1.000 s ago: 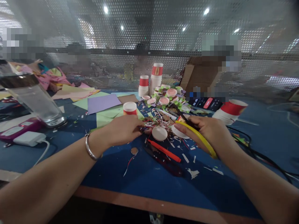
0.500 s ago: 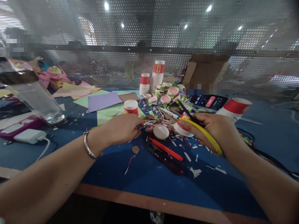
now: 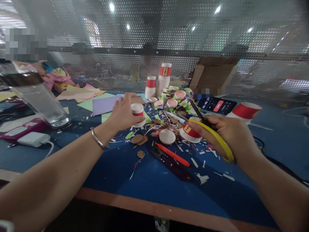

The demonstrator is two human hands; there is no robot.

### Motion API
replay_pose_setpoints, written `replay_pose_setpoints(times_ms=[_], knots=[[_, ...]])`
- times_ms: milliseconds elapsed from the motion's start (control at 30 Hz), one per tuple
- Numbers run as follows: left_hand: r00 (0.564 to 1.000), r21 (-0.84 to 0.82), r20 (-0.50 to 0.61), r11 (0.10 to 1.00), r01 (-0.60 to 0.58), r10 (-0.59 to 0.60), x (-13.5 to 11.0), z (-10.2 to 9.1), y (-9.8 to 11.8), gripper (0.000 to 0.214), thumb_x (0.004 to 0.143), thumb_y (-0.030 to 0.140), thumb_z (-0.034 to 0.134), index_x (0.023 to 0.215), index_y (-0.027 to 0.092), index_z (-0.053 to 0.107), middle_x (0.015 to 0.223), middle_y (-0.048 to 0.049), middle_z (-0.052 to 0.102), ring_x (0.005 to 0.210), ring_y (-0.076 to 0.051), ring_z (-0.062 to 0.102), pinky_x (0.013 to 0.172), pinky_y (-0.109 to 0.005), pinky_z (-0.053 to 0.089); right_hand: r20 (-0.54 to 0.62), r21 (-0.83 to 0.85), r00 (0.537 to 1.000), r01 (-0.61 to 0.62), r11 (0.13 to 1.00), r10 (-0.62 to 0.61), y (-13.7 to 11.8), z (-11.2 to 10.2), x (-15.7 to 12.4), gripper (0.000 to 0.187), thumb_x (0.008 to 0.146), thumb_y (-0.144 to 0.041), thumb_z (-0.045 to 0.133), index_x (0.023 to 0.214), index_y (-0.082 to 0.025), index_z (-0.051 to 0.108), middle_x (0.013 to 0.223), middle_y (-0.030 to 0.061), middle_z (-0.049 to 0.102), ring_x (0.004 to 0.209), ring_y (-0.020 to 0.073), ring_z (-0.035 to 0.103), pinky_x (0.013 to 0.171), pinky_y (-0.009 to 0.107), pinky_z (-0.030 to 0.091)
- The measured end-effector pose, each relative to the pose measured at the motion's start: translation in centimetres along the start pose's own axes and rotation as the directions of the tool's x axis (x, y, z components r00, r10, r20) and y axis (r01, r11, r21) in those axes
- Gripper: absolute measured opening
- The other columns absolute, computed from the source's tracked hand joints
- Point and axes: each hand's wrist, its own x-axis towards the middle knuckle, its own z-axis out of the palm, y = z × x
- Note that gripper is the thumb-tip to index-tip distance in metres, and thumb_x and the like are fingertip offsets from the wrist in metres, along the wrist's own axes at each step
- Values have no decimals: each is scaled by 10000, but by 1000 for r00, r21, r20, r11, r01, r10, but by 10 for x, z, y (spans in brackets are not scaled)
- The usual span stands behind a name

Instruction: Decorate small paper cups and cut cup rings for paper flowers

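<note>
My left hand, a silver bangle on its wrist, is beside a red and white paper cup. Its thumb lies across the cup's front and its fingers are spread at the left and above; I cannot tell whether they touch it. In my right hand are scissors with a yellow handle, dark blades pointing up and left. Below the blades another red and white cup stands on the table. Near it are a white disc, an orange-red pen, dark thread snips and brown discs.
Paper scraps litter the blue table. Behind them stand stacked cups and a pile of small decorated paper pieces. A phone and tilted cup are at right; a glass bottle, charger and purple paper at left.
My left hand has moved up and away from the scraps to the cup, its fingers spreading; brown discs it had covered now show. My right hand keeps the scissors, shifted slightly right.
</note>
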Motion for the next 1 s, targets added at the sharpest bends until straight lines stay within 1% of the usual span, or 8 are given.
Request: replay_pose_setpoints(times_ms=[100,233,333,433,533,667,767,1000], knots=[[996,-28,85,1000,10,-7,3,2,-3,530,705,338,794,1150,202,542,1143,-88,653,1162,-353,565,1063,-557,371,-3,-6,1000,-14,1000,14,1,-1,-2,575,878,-741,515,584,-247,535,445,-12,454,449,158,461,483,302,310],[984,-191,-155,975,-113,84,2,-3,3,406,730,265,770,1068,206,554,1132,-68,644,1080,-265,603,985,-453,461,-66,29,997,-49,998,50,1,-2,-4,533,884,-711,562,613,-251,561,440,-18,471,449,161,487,478,295,322],[964,-465,-265,873,-148,23,0,-1,9,467,731,259,791,1105,219,514,1159,-65,615,989,-203,637,822,-349,536,-79,87,993,-83,993,89,-2,-4,-5,520,871,-709,591,637,-244,599,440,-18,490,428,156,495,456,291,338],[988,-710,-144,701,-64,-55,-5,6,17,443,765,291,792,1092,218,503,1061,-38,640,923,-161,656,759,-289,550,-48,163,988,-135,977,144,-7,-5,-7,530,851,-724,607,675,-225,627,434,-21,514,366,141,495,406,280,359],[988,-817,71,561,135,-134,-16,14,29,437,789,344,799,1080,206,504,1126,-52,651,851,-135,641,655,-253,544,5,266,986,-161,951,165,-11,-3,-8,541,815,-739,635,663,-221,601,419,-27,519,322,136,502,353,258,365],[970,-889,219,387,242,-104,-29,18,45,414,813,275,791,1116,201,519,1125,-49,636,880,-135,661,699,-261,578,79,353,990,-137,926,116,-15,4,-10,521,811,-718,656,660,-222,607,426,-46,516,303,112,480,313,226,353],[943,-906,325,262,332,-70,-34,17,52,398,808,176,778,1137,173,555,1045,-38,644,829,-115,669,725,-253,578,63,381,993,-114,918,98,-18,7,-12,511,829,-692,662,650,-218,601,423,-53,512,303,98,472,318,215,355],[868,-865,495,102,491,25,-35,12,52,353,809,115,740,1118,148,573,932,-51,728,716,-114,697,735,-269,593,44,355,995,-101,929,92,-22,9,-12,496,822,-683,682,685,-210,620,470,-42,546,346,103,499,343,218,360]])
